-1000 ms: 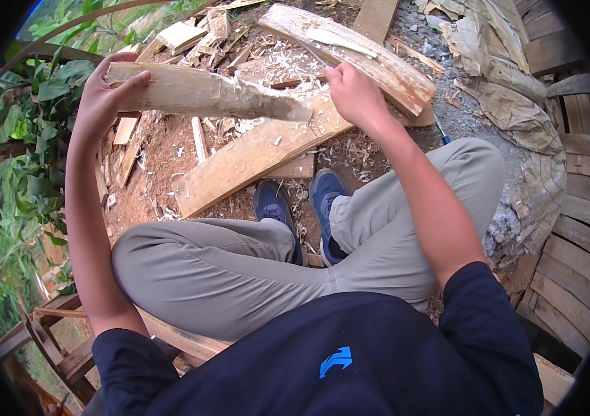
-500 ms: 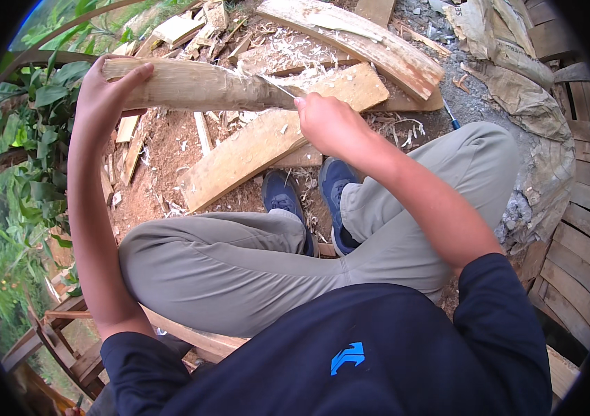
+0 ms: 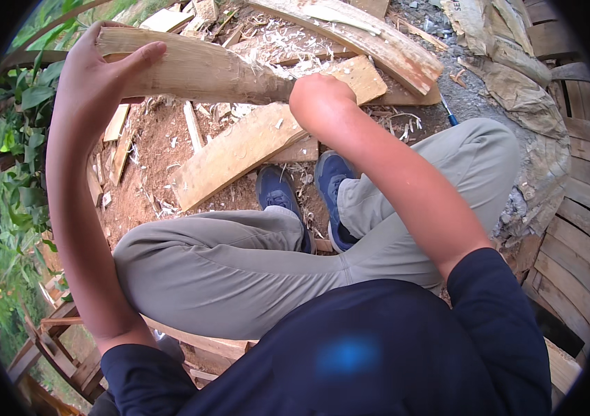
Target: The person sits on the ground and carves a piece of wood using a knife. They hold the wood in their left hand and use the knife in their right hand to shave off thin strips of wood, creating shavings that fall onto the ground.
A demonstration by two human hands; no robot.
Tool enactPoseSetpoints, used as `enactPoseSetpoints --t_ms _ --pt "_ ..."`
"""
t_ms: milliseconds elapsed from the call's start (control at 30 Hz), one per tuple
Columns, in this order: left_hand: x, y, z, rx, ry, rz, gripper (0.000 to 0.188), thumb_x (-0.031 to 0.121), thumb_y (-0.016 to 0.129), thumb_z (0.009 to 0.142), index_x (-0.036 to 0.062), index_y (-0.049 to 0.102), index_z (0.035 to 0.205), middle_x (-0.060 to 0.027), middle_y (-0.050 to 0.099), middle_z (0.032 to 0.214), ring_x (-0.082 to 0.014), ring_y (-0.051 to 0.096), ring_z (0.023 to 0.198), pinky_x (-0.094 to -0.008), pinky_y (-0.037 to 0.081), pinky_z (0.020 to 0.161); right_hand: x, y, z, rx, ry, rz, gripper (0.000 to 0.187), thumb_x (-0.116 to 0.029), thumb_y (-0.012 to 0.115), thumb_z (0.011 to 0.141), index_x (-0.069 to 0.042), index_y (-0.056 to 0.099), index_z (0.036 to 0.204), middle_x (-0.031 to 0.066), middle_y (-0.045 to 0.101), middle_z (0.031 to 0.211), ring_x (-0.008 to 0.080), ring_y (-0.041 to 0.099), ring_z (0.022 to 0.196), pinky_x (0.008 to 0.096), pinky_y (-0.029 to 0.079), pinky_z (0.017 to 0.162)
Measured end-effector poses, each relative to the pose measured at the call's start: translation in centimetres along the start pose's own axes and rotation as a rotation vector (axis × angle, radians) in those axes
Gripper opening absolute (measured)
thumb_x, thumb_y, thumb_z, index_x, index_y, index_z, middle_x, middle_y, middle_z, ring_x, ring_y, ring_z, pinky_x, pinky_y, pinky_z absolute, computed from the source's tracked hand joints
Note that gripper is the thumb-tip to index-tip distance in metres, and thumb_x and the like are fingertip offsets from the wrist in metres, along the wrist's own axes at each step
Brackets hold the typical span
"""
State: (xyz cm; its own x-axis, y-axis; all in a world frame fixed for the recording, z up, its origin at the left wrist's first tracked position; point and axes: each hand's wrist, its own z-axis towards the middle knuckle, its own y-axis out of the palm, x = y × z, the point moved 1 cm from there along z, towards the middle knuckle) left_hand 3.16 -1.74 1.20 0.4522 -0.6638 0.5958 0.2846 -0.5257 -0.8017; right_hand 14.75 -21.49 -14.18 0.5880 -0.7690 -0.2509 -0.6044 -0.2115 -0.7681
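My left hand (image 3: 87,73) grips the wide end of a long pale piece of wood (image 3: 198,68), its thumb laid over the side towards me. The wood is held up off the ground and narrows to the right, where its surface looks rough and freshly shaved. My right hand (image 3: 322,100) is closed in a fist at the narrow end. A thin knife blade showed from this fist a moment ago; now the hand hides it. Curled shavings (image 3: 263,69) show just beyond the wood.
Below the wood, a flat board (image 3: 232,159) lies aslant on reddish soil. A thick slab (image 3: 378,48) rests beyond it. A thin blue-handled tool (image 3: 453,119) is by my right knee. Leafy plants (image 3: 28,152) stand at left, crumpled sacking (image 3: 516,104) at right.
Both hands have moved up slightly and the wide end of the wood has risen, so it slopes more. My right hand has turned at the narrow end, and the blade has gone from sight.
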Motion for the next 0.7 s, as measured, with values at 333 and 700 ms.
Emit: enactPoseSetpoints --t_ms 333,700 --pt "-1.6 0.3 0.5 0.021 0.16 -0.047 0.048 0.029 0.081 0.087 0.0031 0.061 0.121 -0.0089 0.072 0.094 -0.0126 0.071 0.079 -0.0251 0.058 0.061 3.9 -0.9 -1.6 0.06 -0.046 0.176 0.033 -0.014 0.048 0.096 0.002 0.072 0.111 0.0256 0.07 0.114 0.0416 0.069 0.104 0.0486 0.054 0.093" --pt "-5.4 -1.0 2.6 0.017 -0.183 -0.002 0.066 0.036 0.086 0.08 -0.0065 0.057 0.121 -0.0167 0.071 0.101 -0.019 0.073 0.083 -0.0321 0.063 0.071 2.4 2.7 -0.7 0.156 -0.057 0.248 0.042 -0.028 0.039 0.108 0.004 0.067 0.109 0.0258 0.073 0.102 0.0394 0.072 0.099 0.0481 0.057 0.085"
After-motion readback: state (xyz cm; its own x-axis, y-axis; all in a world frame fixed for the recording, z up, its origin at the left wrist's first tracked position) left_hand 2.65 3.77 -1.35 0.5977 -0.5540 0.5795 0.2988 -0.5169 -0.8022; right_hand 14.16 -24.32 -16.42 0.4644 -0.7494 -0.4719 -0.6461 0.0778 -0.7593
